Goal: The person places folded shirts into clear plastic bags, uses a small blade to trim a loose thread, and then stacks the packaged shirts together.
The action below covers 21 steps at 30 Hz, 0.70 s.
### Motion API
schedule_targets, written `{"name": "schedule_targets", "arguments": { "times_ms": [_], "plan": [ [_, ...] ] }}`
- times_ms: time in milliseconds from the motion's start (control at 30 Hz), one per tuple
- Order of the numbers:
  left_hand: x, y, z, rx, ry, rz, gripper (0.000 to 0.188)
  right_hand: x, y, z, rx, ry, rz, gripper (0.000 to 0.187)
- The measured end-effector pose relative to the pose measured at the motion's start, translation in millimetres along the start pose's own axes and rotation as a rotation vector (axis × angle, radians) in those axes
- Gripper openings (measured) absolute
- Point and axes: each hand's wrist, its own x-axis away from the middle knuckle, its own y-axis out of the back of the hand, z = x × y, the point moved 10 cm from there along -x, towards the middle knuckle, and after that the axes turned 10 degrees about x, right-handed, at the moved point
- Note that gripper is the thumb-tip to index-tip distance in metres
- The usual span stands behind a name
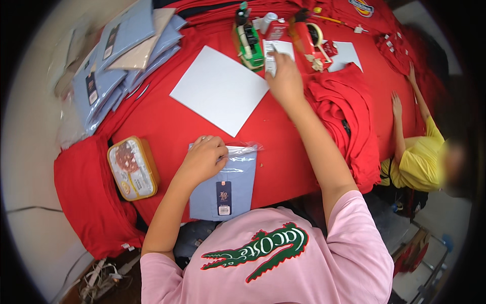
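Observation:
In front of me lies a folded blue garment in a clear plastic bag point(203, 198), with a dark hang tag point(224, 197) showing through. My left hand point(205, 158) rests on the bag's upper left edge, its fingers curled in on the plastic. Farther off, to the right, my right hand point(286, 78) reaches out, fingers closed at a white printed label strip point(270, 63); its fingertips are slightly blurred. Between the hands, a little to the left, a blank white board point(220, 91) lies flat on the red cloth point(152, 119).
Green and red tape dispensers point(248, 45) point(311, 40) stand at the back. Bagged blue garments point(114, 61) are piled at far left. A yellow tub point(132, 167) sits on the left. Red garments point(344, 111) lie right; beyond them a co-worker in yellow point(417, 162) handles red cloth.

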Motion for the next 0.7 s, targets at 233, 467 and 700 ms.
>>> {"name": "schedule_targets", "arguments": {
  "times_ms": [233, 467, 700],
  "plan": [
    [0, -5, 11, 0.241, 0.277, 0.200, 0.019, 188, 3, 1, -0.071, -0.045, 0.293, 0.064],
    [6, -1, -11, 0.654, 0.268, 0.279, 0.032, 290, -6, -120, 0.077, -0.305, 0.277, 0.060],
    [11, -27, 26, 0.646, 0.350, 0.355, 0.049, 273, 24, -195, -0.276, -0.490, 0.108, 0.030]
  ]
}}
